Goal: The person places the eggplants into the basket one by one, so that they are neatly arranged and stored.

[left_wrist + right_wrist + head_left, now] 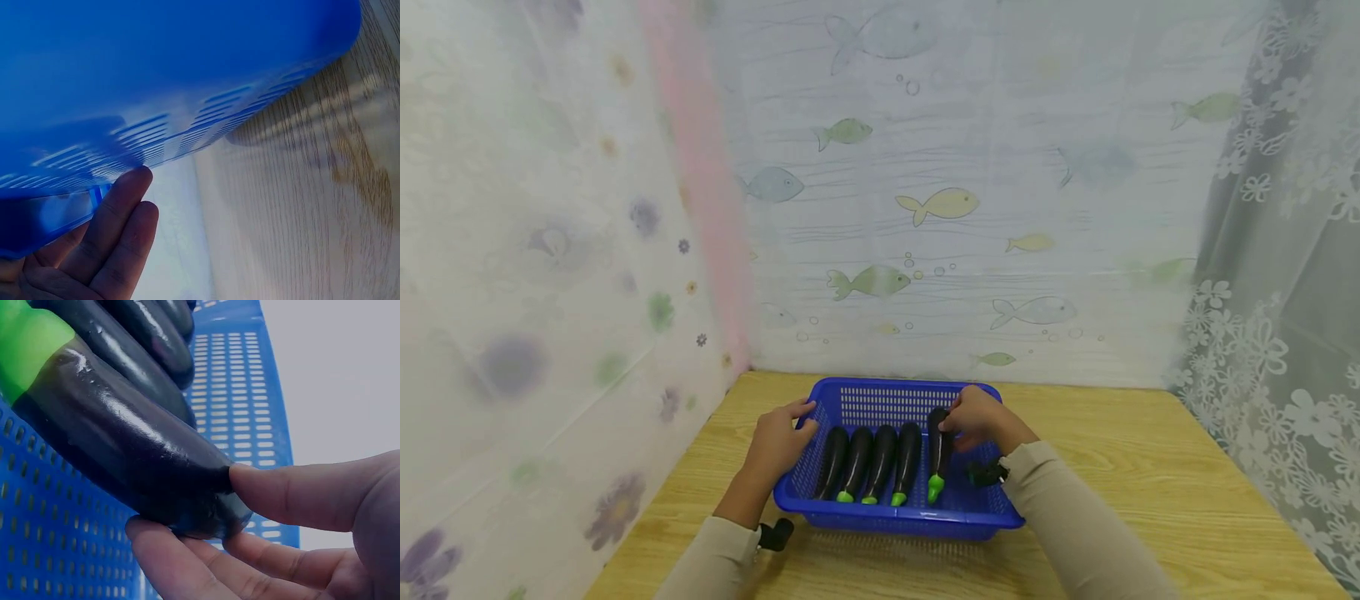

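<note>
A blue plastic basket with slotted walls stands on the table. My right hand pinches the blunt end of a dark purple eggplant over the basket's right half, its green cap toward me. In the right wrist view, the thumb lies on top of the eggplant, with fingers beneath it. Several other eggplants lie side by side to its left, caps also toward me. At the left rim, my left hand holds the basket; in the left wrist view, its fingers press the slotted outer wall.
The wood-grain table reaches out on both sides of the basket. Behind it hangs a fish-print curtain, with flower-print curtains to the left and right. Small black devices are strapped at both wrists.
</note>
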`<state>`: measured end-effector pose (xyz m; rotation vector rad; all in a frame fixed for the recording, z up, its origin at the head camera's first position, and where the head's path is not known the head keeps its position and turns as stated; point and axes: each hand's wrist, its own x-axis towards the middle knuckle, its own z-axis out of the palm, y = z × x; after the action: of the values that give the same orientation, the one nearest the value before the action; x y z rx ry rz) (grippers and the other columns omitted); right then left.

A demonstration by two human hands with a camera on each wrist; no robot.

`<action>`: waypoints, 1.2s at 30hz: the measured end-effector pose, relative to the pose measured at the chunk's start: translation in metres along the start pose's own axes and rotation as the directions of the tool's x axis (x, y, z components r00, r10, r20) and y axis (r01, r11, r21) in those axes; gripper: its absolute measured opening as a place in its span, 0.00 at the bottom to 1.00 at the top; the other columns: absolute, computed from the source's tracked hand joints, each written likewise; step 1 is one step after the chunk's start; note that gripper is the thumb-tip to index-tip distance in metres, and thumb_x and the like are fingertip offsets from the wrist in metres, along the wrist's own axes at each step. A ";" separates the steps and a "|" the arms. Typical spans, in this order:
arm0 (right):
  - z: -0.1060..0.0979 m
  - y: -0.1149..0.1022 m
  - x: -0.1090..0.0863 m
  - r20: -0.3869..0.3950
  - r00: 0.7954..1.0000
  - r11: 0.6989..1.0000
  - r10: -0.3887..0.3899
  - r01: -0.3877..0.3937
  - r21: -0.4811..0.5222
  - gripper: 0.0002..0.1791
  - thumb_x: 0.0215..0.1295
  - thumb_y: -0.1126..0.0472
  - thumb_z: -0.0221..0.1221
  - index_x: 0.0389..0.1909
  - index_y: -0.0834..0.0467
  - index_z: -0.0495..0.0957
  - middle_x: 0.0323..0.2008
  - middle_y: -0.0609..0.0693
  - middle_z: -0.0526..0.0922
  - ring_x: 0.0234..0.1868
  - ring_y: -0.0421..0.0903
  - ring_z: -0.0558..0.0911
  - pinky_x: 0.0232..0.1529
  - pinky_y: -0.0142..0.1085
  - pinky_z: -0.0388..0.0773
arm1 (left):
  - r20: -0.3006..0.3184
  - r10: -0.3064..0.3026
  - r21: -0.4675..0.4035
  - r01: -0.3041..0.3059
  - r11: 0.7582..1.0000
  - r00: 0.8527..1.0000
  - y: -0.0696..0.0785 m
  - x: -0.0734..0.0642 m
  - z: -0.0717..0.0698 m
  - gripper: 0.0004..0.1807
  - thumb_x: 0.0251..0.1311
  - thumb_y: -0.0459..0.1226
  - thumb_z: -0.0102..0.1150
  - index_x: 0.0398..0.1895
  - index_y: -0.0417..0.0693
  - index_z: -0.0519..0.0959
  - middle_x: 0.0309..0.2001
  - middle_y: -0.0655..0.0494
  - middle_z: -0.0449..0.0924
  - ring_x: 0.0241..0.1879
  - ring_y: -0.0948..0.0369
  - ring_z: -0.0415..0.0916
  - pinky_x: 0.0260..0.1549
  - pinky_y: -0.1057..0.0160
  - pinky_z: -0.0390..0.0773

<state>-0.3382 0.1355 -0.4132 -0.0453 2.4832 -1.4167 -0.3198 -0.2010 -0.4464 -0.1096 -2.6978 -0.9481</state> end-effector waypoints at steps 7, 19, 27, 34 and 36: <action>0.007 0.005 0.005 0.007 1.000 0.999 0.027 -0.026 -0.027 0.17 0.54 0.69 0.64 0.44 0.71 0.74 0.37 0.62 0.81 0.32 0.60 0.85 0.31 0.48 0.82 | -0.002 0.004 -0.015 -0.004 1.000 1.000 -0.001 0.000 0.001 0.23 0.58 0.45 0.55 0.59 0.55 0.78 0.63 0.56 0.73 0.36 0.56 0.76 0.15 0.65 0.64; 0.014 0.016 0.008 0.023 0.999 0.999 0.044 -0.045 0.010 0.12 0.53 0.71 0.64 0.37 0.69 0.74 0.36 0.62 0.79 0.34 0.58 0.84 0.32 0.48 0.82 | -0.003 0.008 -0.007 -0.008 1.000 1.000 0.001 -0.001 0.002 0.24 0.57 0.44 0.54 0.59 0.56 0.78 0.62 0.60 0.73 0.27 0.58 0.69 0.19 0.64 0.64; 0.017 0.019 0.010 0.044 0.998 0.999 0.044 -0.044 -0.002 0.06 0.55 0.69 0.64 0.33 0.67 0.78 0.36 0.62 0.81 0.34 0.58 0.85 0.34 0.47 0.82 | -0.007 0.025 0.009 -0.025 1.000 1.000 0.001 -0.002 -0.001 0.24 0.58 0.44 0.55 0.59 0.54 0.77 0.63 0.57 0.73 0.61 0.50 0.70 0.42 0.55 0.74; 0.019 0.020 0.010 0.034 0.998 0.998 0.051 -0.050 -0.039 0.10 0.56 0.67 0.63 0.38 0.68 0.78 0.38 0.63 0.80 0.34 0.57 0.85 0.33 0.46 0.82 | 0.002 0.015 0.003 -0.015 1.000 1.000 0.001 -0.001 0.000 0.24 0.58 0.44 0.54 0.60 0.54 0.77 0.63 0.56 0.73 0.43 0.52 0.79 0.24 0.62 0.72; 0.018 0.020 0.010 0.028 0.998 0.997 0.060 -0.058 -0.045 0.11 0.56 0.67 0.64 0.39 0.68 0.78 0.39 0.62 0.80 0.34 0.57 0.84 0.31 0.46 0.82 | 0.006 0.013 -0.001 -0.013 1.000 1.000 0.001 -0.001 0.000 0.24 0.58 0.44 0.53 0.60 0.55 0.77 0.63 0.56 0.73 0.41 0.53 0.78 0.20 0.65 0.68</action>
<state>-0.3413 0.1289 -0.4413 -0.0014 2.4714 -1.3282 -0.3187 -0.2005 -0.4466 -0.1305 -2.6983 -0.9463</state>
